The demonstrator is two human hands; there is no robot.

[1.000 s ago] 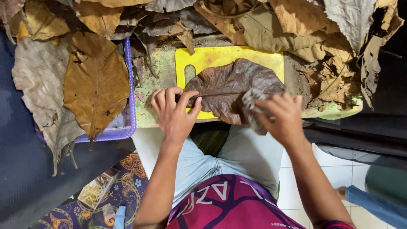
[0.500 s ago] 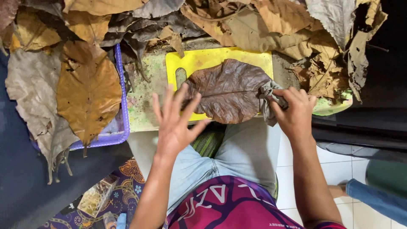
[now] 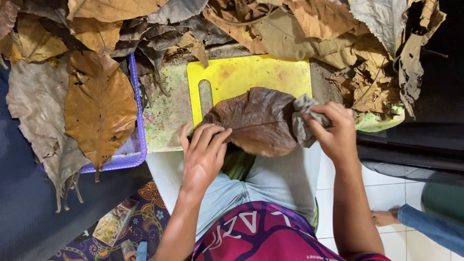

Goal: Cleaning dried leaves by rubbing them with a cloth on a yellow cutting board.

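Large brown dried leaf [image 3: 253,121] lying on yellow cutting board [image 3: 251,75], left hand [image 3: 203,154] pressed flat on its near edge, fingers spread, right hand [image 3: 336,130] fingers gripping grey cloth [image 3: 302,118] against leaf's right end

leaf [image 3: 253,121] looking dark brown | rag [image 3: 300,121] looking grey | board [image 3: 251,75] showing yellow | tray [image 3: 137,121] showing purple | big leaf [image 3: 99,108] glowing orange-brown

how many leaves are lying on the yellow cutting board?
1: a large dark brown dry leaf on the yellow plastic cutting board, left hand pinning it, right hand pressing a grey cloth on it. Others underneath may be hidden.
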